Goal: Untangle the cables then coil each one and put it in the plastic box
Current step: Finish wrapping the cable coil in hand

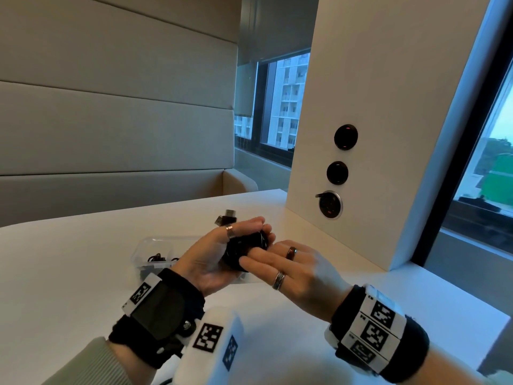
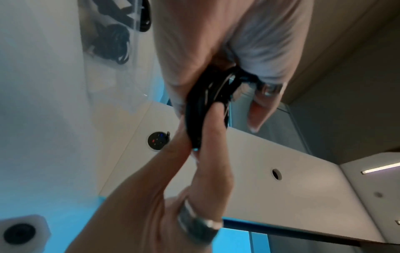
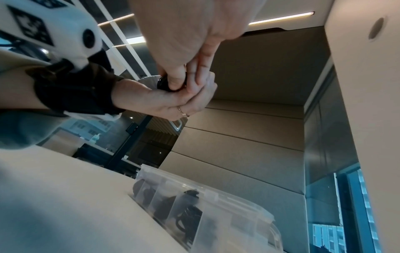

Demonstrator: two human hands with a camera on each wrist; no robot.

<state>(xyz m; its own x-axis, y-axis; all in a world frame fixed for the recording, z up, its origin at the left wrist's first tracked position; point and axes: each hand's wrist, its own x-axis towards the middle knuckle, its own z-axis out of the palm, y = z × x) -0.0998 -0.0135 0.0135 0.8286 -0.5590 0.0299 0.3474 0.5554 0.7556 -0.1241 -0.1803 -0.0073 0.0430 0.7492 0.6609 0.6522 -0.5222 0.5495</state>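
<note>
A coiled black cable (image 1: pixel 241 250) sits in my left hand (image 1: pixel 258 229), whose fingers curl round it above the white table. Its two USB plugs (image 1: pixel 226 218) stick out behind the left fingers. My right hand (image 1: pixel 252 258) pinches the near side of the coil between thumb and fingers. The left wrist view shows the coil (image 2: pixel 205 106) squeezed between both hands. In the right wrist view only a sliver of the coil (image 3: pixel 162 83) shows. The clear plastic box (image 1: pixel 150 245) stands just left of the hands, with several coiled black cables in its compartments (image 3: pixel 238 210).
A white pillar with three round sockets (image 1: pixel 337 172) rises from the table (image 1: pixel 83 259) close to the right of the hands. Padded wall panels stand behind the table and windows lie to the right. The table's right edge is near my right wrist.
</note>
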